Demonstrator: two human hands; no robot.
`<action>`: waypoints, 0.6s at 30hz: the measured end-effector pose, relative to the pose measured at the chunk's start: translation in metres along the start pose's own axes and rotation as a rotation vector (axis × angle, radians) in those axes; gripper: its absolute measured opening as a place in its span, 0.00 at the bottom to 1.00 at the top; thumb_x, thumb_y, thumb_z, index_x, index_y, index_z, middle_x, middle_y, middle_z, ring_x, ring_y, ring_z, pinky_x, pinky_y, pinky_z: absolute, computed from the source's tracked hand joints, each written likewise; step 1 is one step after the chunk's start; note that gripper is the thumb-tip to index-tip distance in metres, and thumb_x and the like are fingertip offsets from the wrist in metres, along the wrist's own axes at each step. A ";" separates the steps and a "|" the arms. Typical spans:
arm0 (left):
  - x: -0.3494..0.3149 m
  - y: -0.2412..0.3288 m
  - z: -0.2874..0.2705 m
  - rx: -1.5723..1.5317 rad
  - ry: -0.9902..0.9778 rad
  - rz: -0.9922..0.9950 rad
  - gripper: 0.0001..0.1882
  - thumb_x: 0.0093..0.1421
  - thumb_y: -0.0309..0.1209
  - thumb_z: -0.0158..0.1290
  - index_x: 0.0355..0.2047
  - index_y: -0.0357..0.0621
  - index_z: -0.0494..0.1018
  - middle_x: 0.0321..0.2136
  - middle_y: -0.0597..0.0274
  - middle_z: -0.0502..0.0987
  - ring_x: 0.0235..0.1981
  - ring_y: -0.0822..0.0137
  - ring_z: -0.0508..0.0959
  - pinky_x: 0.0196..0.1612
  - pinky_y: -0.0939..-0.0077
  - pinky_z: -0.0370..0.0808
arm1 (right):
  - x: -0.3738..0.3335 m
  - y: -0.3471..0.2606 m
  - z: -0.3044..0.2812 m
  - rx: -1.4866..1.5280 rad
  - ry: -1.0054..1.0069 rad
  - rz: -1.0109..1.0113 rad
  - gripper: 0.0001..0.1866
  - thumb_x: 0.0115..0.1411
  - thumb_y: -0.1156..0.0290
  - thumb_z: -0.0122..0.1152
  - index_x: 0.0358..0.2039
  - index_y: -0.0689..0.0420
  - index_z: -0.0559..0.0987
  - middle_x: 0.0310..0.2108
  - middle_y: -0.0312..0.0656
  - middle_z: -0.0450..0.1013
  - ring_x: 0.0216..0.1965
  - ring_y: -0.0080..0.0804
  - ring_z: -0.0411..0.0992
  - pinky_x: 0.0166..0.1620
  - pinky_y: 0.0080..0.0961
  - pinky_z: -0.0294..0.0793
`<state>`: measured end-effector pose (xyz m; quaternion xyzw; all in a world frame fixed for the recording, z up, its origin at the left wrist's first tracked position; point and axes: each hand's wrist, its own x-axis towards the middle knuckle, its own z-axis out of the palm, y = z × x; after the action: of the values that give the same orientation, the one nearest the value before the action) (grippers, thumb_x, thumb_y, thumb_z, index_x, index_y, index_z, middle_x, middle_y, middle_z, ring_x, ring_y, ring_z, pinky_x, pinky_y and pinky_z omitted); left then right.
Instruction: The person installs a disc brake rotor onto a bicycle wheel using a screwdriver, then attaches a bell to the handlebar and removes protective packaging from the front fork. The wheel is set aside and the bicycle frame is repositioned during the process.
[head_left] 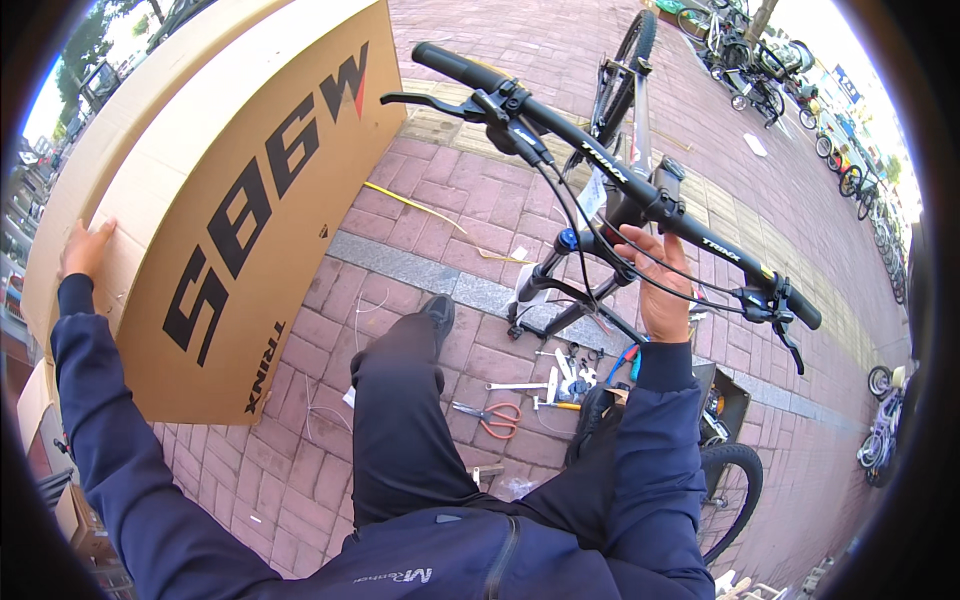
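My left hand (pixel 88 250) grips the upper edge of a large cardboard box (pixel 290 220) that stands on its side at the left. My right hand (pixel 660 285) is at the front of a black bicycle, palm toward me, with its fingers among the brake cables (pixel 585 225) and against the stem (pixel 655 205). Part of its grip is hidden behind the handlebar (pixel 620 170). The bicycle's fork (pixel 540 285) reaches down to the paving with no wheel in it. The rear wheel (pixel 630 65) is at the far end.
Red-handled scissors (pixel 497 420), a wrench (pixel 517 386) and other small tools lie on the brick paving by my feet. Next to my right leg are an open tool case (pixel 730 400) and a loose wheel (pixel 735 490). Yellow strapping (pixel 430 212) crosses the ground; parked bicycles (pixel 850 180) line the right.
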<state>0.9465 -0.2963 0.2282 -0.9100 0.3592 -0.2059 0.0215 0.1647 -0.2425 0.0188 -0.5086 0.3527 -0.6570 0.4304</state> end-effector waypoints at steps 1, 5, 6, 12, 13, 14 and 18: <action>-0.012 0.005 -0.016 0.048 0.062 -0.023 0.47 0.60 0.65 0.54 0.67 0.41 0.65 0.64 0.45 0.71 0.66 0.44 0.69 0.67 0.46 0.63 | 0.001 0.000 0.000 -0.013 -0.011 -0.004 0.32 0.66 0.74 0.65 0.69 0.55 0.66 0.56 0.55 0.75 0.54 0.40 0.77 0.58 0.33 0.77; -0.092 0.057 -0.065 -0.274 0.520 0.323 0.28 0.70 0.46 0.53 0.62 0.39 0.70 0.57 0.43 0.76 0.59 0.46 0.75 0.60 0.56 0.72 | 0.001 -0.001 0.000 -0.025 -0.015 -0.012 0.31 0.67 0.77 0.62 0.69 0.56 0.65 0.54 0.53 0.76 0.53 0.38 0.77 0.59 0.33 0.77; -0.127 0.077 -0.063 -0.529 0.458 0.480 0.23 0.71 0.40 0.53 0.59 0.37 0.72 0.54 0.43 0.78 0.57 0.47 0.78 0.59 0.60 0.73 | 0.001 -0.001 -0.001 -0.011 -0.022 -0.017 0.31 0.67 0.77 0.62 0.69 0.56 0.65 0.54 0.53 0.76 0.53 0.38 0.77 0.59 0.33 0.77; -0.336 0.241 -0.022 -1.078 -0.628 1.116 0.10 0.65 0.31 0.57 0.38 0.36 0.81 0.31 0.50 0.83 0.33 0.58 0.83 0.40 0.67 0.78 | 0.003 0.002 -0.002 0.054 -0.051 -0.014 0.31 0.68 0.75 0.62 0.70 0.51 0.66 0.55 0.56 0.75 0.53 0.41 0.77 0.58 0.36 0.76; -0.366 0.273 -0.016 -1.120 -0.850 1.172 0.11 0.65 0.32 0.56 0.38 0.36 0.81 0.30 0.50 0.82 0.33 0.60 0.83 0.40 0.66 0.78 | 0.004 0.004 -0.002 0.068 -0.070 -0.032 0.30 0.68 0.76 0.61 0.70 0.49 0.67 0.55 0.56 0.75 0.54 0.41 0.77 0.58 0.36 0.77; -0.396 0.307 -0.011 -1.212 -1.058 1.104 0.12 0.68 0.32 0.54 0.39 0.34 0.80 0.31 0.52 0.83 0.33 0.62 0.84 0.40 0.69 0.79 | 0.004 0.005 -0.002 0.078 -0.057 -0.036 0.30 0.68 0.77 0.60 0.70 0.48 0.67 0.55 0.56 0.75 0.54 0.41 0.77 0.58 0.37 0.77; -0.488 0.414 0.002 -1.707 -1.761 0.278 0.11 0.69 0.31 0.53 0.47 0.36 0.75 0.41 0.59 0.81 0.40 0.66 0.82 0.46 0.74 0.79 | 0.002 0.009 -0.001 0.099 -0.065 -0.020 0.30 0.68 0.77 0.61 0.68 0.39 0.70 0.57 0.54 0.74 0.54 0.40 0.77 0.58 0.35 0.77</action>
<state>0.3594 -0.2805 -0.0260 -0.4152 0.3355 0.7815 -0.3230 0.1655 -0.2476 0.0108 -0.5113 0.3005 -0.6612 0.4594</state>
